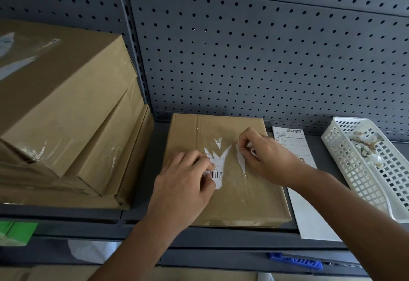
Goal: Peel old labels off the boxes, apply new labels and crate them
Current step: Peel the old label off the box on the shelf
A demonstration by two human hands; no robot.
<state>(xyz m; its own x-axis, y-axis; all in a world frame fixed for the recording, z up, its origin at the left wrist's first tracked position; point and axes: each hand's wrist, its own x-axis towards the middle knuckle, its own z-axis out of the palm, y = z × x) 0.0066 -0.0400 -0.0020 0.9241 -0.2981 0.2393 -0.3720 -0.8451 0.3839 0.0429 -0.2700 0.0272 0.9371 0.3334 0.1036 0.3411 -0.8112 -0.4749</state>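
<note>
Peeling step under way on one flat box (232, 192), centre shelf. Left hand (183, 183) pinches the old label (218, 173) remnant; right hand (265, 154) pinches one torn strip (241, 163) at its 2 o'clock. Next, probably: lift scraps cleanly. One new label sheet (290, 139) and one basket (363, 183) at 3 o'clock; at least three stacked boxes (66, 103) at 9.

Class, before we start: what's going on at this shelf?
A person is peeling the old label off a flat cardboard box on a shelf. The left hand pinches the edge of its barcode remnant; the right hand pinches a torn strip, partly lifted. A printed label sheet and a white basket of scraps lie to the right.
</note>
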